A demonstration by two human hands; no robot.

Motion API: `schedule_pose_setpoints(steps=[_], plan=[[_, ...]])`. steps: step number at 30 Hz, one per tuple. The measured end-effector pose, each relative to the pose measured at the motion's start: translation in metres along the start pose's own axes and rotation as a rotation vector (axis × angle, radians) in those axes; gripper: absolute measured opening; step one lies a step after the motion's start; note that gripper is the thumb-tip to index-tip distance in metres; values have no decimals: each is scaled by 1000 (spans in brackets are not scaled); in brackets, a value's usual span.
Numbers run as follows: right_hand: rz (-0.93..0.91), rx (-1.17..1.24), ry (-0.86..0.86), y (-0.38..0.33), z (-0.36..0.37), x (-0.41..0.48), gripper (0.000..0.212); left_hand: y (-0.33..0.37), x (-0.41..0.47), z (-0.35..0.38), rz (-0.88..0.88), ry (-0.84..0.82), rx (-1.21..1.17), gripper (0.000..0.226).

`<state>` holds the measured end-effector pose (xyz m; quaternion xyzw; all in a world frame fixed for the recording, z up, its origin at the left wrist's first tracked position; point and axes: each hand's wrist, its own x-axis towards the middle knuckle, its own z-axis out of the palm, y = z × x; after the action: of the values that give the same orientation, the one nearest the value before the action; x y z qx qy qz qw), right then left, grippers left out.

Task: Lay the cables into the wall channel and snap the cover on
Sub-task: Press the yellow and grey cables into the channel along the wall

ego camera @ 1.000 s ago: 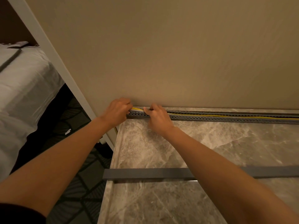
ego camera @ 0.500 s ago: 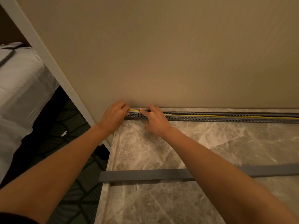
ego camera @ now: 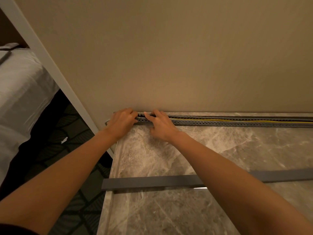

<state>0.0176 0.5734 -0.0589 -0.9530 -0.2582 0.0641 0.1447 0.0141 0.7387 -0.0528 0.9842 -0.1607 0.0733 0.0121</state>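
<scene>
From the head view, the grey slotted channel (ego camera: 237,123) ran along the foot of the beige wall (ego camera: 169,56), at the back edge of the marble surface (ego camera: 228,150). A yellow cable (ego camera: 237,120) lay inside it, running from the right border of the picture leftward until it passed under the right hand (ego camera: 160,124).

Both hands were at the channel's left end, close together but not touching. The left hand (ego camera: 121,122) covered the very end of the channel, its fingers bent over so that the tips reached into or onto the trough. Whether they pinched the cable or only pressed on the channel could not be made out. The right hand lay across the channel just to the right, fingers fairly straight and a little spread, the tips pressing down on the trough.

The grey cover (ego camera: 149,182) lay flat on the marble, well apart from both hands and near the person. The right forearm crossed over it and hid its middle, and its right end was cut off by the frame.

The cable's left end was hidden beneath the fingers. At the left, a white bed (ego camera: 20,85) and dark patterned floor (ego camera: 71,150) showed past a white post (ego camera: 50,65).
</scene>
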Motion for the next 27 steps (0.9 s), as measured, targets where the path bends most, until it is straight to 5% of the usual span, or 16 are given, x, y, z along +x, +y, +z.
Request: schedule_pose_setpoints(steps=[5, 9, 13, 16, 27], plan=[[-5, 88, -11, 4, -4, -8, 67, 4, 6, 4, -97, -117, 46, 19], [47, -3, 143, 14, 2, -28, 59, 8, 13, -3, -87, -194, 94, 19], [126, -93, 219, 25, 6, -44, 44, 21, 5, -2, 8, -49, 98, 14], [125, -84, 203, 29, 4, -43, 44, 39, 6, -2, 124, -10, 93, 13], [193, 48, 19, 44, -16, -47, 61, 81, 32, -6, -21, -226, 272, 22]])
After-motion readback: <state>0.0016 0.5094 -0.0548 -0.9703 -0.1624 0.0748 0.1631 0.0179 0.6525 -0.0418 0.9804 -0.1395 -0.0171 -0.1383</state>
